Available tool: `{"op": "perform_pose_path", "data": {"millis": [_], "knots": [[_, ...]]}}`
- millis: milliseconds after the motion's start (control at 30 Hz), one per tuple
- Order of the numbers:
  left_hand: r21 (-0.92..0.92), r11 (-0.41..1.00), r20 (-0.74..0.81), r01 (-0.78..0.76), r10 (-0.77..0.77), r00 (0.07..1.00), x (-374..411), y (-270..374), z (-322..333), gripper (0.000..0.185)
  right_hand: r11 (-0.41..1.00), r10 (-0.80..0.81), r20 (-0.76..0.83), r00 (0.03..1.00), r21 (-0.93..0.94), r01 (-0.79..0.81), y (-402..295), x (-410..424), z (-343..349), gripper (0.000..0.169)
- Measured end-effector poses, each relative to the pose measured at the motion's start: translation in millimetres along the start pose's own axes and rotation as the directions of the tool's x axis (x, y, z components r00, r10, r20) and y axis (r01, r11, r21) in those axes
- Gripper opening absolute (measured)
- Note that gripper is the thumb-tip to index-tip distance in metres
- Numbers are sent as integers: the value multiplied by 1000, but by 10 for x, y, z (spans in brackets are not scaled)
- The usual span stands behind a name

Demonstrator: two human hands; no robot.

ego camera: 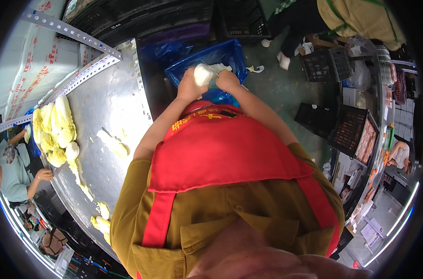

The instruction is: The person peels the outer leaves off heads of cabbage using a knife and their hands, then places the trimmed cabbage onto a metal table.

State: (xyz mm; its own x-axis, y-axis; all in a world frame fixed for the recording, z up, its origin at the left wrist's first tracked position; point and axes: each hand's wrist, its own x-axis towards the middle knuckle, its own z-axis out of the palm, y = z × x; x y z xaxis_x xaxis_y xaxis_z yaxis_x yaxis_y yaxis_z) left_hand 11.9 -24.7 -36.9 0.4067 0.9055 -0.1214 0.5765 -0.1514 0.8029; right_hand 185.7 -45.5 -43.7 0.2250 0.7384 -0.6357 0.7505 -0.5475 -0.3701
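Observation:
My left hand (190,85) grips a pale napa cabbage (203,74) with its white end facing up. Close by on the right, my right hand (227,81) is closed around a tool with a thin blade, likely a knife; its handle is hidden in the fist. Both hands are over a bin lined with blue plastic (237,52), where pale leaf scraps (220,67) show. On the metal table at the left lies a heap of yellow-white napa cabbages (56,125). A loose cabbage piece (113,143) rests nearer to me.
The steel table (93,94) stands at my left, under a perforated metal frame (72,29). Black crates (244,17) stand beyond the bin, others (351,129) at the right. A co-worker (14,167) is at the table's far side; another person's shoe (283,60) is on the floor.

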Motion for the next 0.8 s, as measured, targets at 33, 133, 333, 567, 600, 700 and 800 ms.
{"op": "perform_pose_path", "data": {"millis": [33, 133, 333, 567, 600, 700, 800], "knots": [[-80, 997, -6, -2, 1, 1000, 9, -13, -16, 71, 1000, 21, 4, 1000, 16, -21, 24, 13, 7, 25], [2, 995, -69, -101, 101, 993, 71, -176, 8, 71, 970, 64, 120, 991, 224, -90, 75, -73, -110, 25], [-536, 787, 275, 306, -180, 944, 31, 74, -167, 73, 455, -229, 111, 967, 890, 6, 98, -164, -136, 48], [-762, 562, 370, 322, -31, 929, 42, 167, -361, 69, 495, -319, -96, 943, 832, 252, -159, -452, -285, 54], [-822, 425, 413, 378, -11, 911, 38, 201, -435, 65, 428, -338, -95, 936, 871, 243, -145, -480, -323, 53], [-834, 395, 402, 385, -42, 915, -6, 284, -481, 62, 310, -345, -118, 931, 922, 232, -137, -444, -316, 53], [-769, 561, 351, 306, -29, 936, 20, 274, -469, 59, 428, -354, -123, 927, 860, 277, -207, -517, -375, 58]]}}
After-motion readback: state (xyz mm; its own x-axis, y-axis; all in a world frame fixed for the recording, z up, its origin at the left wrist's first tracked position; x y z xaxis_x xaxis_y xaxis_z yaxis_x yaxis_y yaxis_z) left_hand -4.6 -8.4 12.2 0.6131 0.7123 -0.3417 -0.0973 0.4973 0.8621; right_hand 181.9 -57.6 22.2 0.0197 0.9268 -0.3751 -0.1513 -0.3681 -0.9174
